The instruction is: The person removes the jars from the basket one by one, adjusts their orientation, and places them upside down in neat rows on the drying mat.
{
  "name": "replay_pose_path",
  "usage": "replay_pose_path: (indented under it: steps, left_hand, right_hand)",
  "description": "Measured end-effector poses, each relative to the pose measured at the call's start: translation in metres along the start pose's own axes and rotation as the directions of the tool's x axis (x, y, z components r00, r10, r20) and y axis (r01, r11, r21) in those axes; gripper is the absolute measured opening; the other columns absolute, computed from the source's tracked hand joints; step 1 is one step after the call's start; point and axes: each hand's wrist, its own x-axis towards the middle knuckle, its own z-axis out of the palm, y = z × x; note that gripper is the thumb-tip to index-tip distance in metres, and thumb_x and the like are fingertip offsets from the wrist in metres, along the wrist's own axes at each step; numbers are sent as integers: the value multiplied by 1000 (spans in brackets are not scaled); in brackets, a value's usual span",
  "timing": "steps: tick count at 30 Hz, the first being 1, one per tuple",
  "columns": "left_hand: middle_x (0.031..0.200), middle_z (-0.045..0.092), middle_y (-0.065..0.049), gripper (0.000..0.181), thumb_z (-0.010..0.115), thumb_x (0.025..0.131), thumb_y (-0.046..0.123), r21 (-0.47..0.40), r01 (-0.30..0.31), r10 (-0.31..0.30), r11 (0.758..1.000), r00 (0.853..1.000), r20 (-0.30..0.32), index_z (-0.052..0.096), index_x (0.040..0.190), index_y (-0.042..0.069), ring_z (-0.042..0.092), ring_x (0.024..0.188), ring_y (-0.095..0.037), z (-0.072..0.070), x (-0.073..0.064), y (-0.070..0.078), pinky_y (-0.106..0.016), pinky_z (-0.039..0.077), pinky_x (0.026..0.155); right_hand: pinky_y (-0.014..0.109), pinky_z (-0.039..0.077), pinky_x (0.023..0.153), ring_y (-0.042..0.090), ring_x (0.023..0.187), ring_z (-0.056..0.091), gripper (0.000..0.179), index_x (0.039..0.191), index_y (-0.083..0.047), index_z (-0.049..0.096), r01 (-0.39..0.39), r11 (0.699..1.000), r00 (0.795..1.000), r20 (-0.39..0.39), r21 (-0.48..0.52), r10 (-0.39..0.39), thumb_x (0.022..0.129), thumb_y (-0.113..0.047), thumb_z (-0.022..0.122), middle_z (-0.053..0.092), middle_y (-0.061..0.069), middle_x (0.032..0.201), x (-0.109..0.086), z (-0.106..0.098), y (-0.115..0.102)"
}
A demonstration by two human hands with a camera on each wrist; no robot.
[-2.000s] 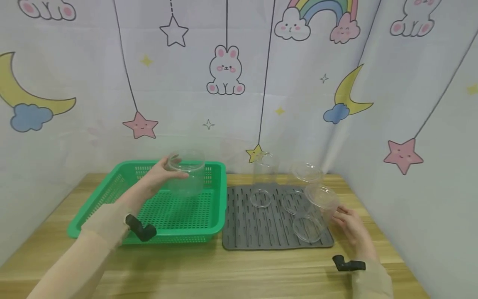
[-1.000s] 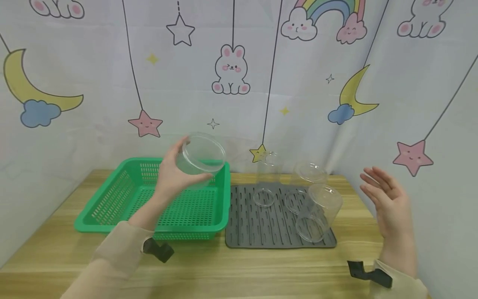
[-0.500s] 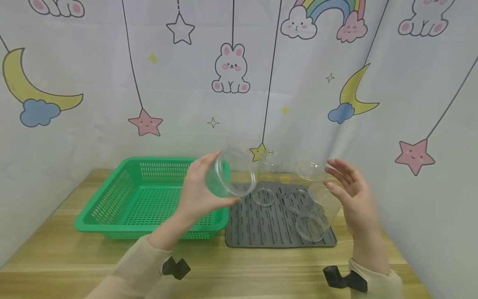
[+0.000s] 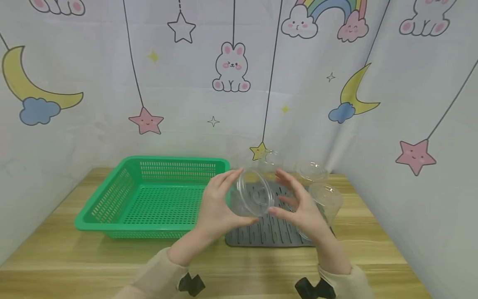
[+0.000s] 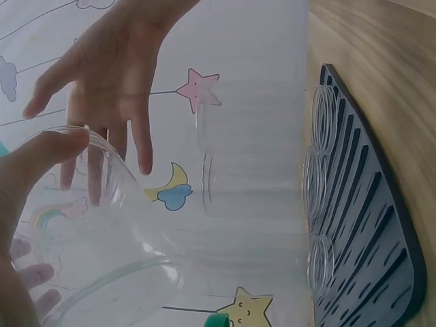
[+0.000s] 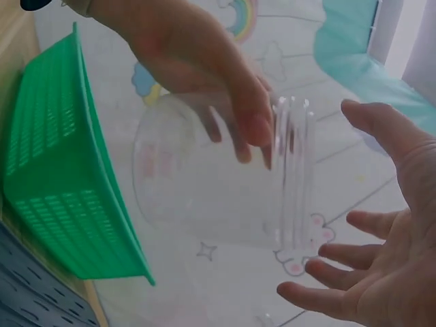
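Note:
My left hand (image 4: 220,203) grips a clear plastic jar (image 4: 255,193) by its side, near the rim. The jar is tilted in the air, its mouth turned to the right. Just beyond that mouth, my right hand (image 4: 300,205) is spread with the thumb apart from the fingers. A gap between right hand (image 6: 381,252) and jar rim (image 6: 293,184) shows in the right wrist view. Below and behind the hands, three more clear jars stand on a grey ridged mat (image 4: 257,238): a rear left one (image 4: 270,160), a rear right one (image 4: 313,171) and a front right one (image 4: 328,199).
A green plastic basket (image 4: 149,227) with perforated walls stands left of the mat on the wooden table (image 4: 239,270). Nothing lies in it. A white curtain (image 4: 179,91) printed with stars, moons and rabbits hangs behind the table and along the right side.
The left hand has carried the jar from over the basket rightward to above the mat, turning its mouth right. The right hand left the front right jar, rose, then moved left toward the held jar.

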Motion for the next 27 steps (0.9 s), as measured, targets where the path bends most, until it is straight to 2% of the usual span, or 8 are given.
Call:
replay_pose_path:
  steps: [3, 7, 12, 20, 27]
  left_hand:
    - [132, 59, -7, 104, 97, 45, 39, 27, -38, 38, 999, 999, -1, 56, 137, 14, 51, 124, -28, 5, -2, 1, -55, 45, 100]
    - [131, 60, -7, 103, 97, 47, 38, 63, -79, 79, 995, 997, 7, 56, 138, 14, 50, 124, -30, 8, -4, 3, -56, 43, 101]
    - [132, 60, -7, 103, 97, 47, 38, 89, -85, 83, 992, 996, 21, 55, 138, 14, 51, 123, -29, 12, -6, 5, -56, 43, 101]
    - [132, 58, -9, 103, 95, 49, 44, 121, -97, 94, 988, 995, 35, 54, 139, 13, 50, 125, -31, 15, -8, 5, -56, 43, 101]
    - [136, 54, -11, 116, 96, 47, 46, 132, -86, 79, 988, 995, 60, 46, 145, 10, 45, 130, -34, 15, -8, 7, -58, 41, 105]
  right_hand:
    - [61, 40, 106, 42, 144, 27, 88, 154, -8, 26, 0, 999, 999, 44, -41, 1, 83, -17, 78, 28, 18, 158, 1, 10, 4]
    - [65, 36, 107, 40, 145, 26, 97, 156, -16, 23, -17, 997, 998, 58, -82, 21, 80, -31, 81, 26, 14, 160, 2, 17, 6]
    - [63, 36, 108, 37, 145, 27, 101, 156, -18, 22, -43, 996, 997, 53, -84, 47, 77, -26, 84, 26, 11, 160, 2, 21, 6]
    - [58, 40, 107, 34, 143, 32, 99, 155, -19, 27, -82, 992, 996, 17, -96, 84, 75, -16, 85, 30, 8, 158, 4, 22, 6]
    - [57, 43, 105, 35, 142, 34, 98, 154, -18, 29, -80, 992, 997, 1, -98, 81, 74, -18, 86, 33, 9, 157, 5, 22, 7]
